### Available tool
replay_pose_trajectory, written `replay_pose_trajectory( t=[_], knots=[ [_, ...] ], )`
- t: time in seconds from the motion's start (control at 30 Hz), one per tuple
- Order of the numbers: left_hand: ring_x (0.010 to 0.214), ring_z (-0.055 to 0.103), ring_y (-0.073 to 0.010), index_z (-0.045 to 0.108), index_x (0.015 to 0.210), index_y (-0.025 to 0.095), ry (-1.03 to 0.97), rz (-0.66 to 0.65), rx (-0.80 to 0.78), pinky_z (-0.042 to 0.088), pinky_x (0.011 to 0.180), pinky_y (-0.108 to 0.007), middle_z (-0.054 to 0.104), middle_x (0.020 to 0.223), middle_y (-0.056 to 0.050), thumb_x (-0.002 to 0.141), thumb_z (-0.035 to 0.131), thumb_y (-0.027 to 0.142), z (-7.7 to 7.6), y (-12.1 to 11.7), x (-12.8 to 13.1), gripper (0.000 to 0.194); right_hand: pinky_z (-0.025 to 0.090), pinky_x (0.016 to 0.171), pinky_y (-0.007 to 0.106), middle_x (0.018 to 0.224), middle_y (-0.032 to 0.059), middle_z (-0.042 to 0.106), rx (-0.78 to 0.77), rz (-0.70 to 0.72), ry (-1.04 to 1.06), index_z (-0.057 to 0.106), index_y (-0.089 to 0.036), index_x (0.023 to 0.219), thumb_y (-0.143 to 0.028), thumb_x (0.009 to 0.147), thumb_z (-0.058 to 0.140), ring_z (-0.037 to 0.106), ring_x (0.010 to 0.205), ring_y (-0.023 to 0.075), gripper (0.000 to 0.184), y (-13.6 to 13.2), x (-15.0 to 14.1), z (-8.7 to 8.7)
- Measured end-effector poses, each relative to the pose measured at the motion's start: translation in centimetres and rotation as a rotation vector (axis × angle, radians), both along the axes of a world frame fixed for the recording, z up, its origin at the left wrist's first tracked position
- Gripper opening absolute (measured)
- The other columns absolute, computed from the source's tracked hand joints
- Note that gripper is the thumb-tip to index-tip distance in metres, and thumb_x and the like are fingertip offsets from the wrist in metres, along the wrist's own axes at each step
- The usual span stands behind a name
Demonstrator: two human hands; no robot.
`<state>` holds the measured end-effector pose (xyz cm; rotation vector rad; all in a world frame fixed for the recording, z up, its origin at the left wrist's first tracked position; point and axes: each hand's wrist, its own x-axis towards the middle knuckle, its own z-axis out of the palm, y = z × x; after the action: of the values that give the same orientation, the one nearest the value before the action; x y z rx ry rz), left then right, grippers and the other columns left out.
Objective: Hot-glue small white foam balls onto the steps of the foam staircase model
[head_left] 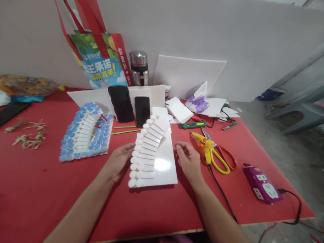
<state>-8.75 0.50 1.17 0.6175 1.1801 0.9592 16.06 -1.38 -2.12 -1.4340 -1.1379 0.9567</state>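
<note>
A white curved stair-like craft model (144, 153), edged with round white discs, sits on a glossy white board (165, 162) in front of me. My left hand (123, 160) is at the model's left side, its fingertips partly hidden behind the discs and closed against the edge. Just right of the board, my right hand (187, 158) is loosely curled with fingers apart and nothing in it. A similar stair model covered in blue discs (83, 135) stands to the left. A yellow glue gun (206, 145) lies beyond my right hand, against scissors (220, 158) with red and yellow handles.
Two phones (121, 104) lean on a white board at the back, near a steel flask (139, 67) and a printed bag (101, 64). A green cutter (193, 125) lies back right. A purple power box (263, 184) with cords sits near the right table edge.
</note>
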Motion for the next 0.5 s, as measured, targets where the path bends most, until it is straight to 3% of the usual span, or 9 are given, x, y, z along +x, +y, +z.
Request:
replay_pose_trajectory(
  t=[0.07, 0.17, 0.3, 0.43, 0.5],
  knots=[
    [0.043, 0.048, -0.0088, 0.067, 0.064, 0.014, -0.029, -0.011, -0.043, 0.05, 0.051, -0.022, 0.053, 0.048, 0.005, 0.06, 0.087, 0.015, 0.5, 0.3, -0.8, 0.02, 0.055, 0.055, 0.029, 0.082, 0.0032, 0.073, -0.004, -0.014, 0.236, 0.069, -0.022, 0.107, -0.049, 0.099, 0.062, 0.07, 0.068, 0.0179, 0.029, -0.2, -0.2, 0.4],
    [0.049, 0.056, -0.0113, 0.074, 0.07, 0.013, -0.07, -0.011, -0.14, 0.052, 0.05, -0.021, 0.066, 0.06, -0.003, 0.067, 0.081, 0.015, 1.5, 0.6, -1.9, 0.008, 0.05, 0.047, 0.025, 0.081, 0.0012, 0.071, -0.006, -0.028, 0.459, 0.071, -0.021, 0.103, -0.047, 0.096, 0.069, 0.062, 0.058, 0.0131, 0.027, -0.2, -0.4, 0.8],
    [0.061, 0.067, -0.0169, 0.08, 0.081, 0.014, -0.093, -0.002, -0.205, 0.061, 0.059, -0.027, 0.075, 0.076, -0.008, 0.075, 0.076, 0.013, 2.3, 0.7, -2.7, 0.007, 0.045, 0.043, 0.022, 0.076, 0.0016, 0.071, -0.055, -0.015, 0.484, 0.073, -0.019, 0.095, -0.045, 0.094, 0.073, 0.06, 0.054, 0.011, 0.026, -0.1, -0.6, 0.8],
    [0.073, 0.073, -0.0214, 0.081, 0.089, 0.014, -0.082, -0.067, -0.152, 0.064, 0.067, -0.03, 0.079, 0.086, -0.011, 0.074, 0.082, 0.014, 2.4, 0.5, -3.3, 0.016, 0.041, 0.042, 0.02, 0.066, 0.0004, 0.068, -0.092, 0.01, 0.478, 0.072, -0.018, 0.089, -0.045, 0.094, 0.073, 0.059, 0.051, 0.0109, 0.028, -0.2, -0.7, 0.5],
    [0.069, 0.072, -0.0208, 0.08, 0.085, 0.014, -0.048, -0.08, -0.107, 0.063, 0.063, -0.03, 0.079, 0.082, -0.011, 0.071, 0.084, 0.014, 2.4, 0.4, -3.7, 0.015, 0.043, 0.043, 0.021, 0.066, 0.0004, 0.068, -0.096, 0.026, 0.479, 0.073, -0.018, 0.091, -0.046, 0.095, 0.072, 0.058, 0.051, 0.0106, 0.029, -0.2, -0.8, 0.3]
  ],
)
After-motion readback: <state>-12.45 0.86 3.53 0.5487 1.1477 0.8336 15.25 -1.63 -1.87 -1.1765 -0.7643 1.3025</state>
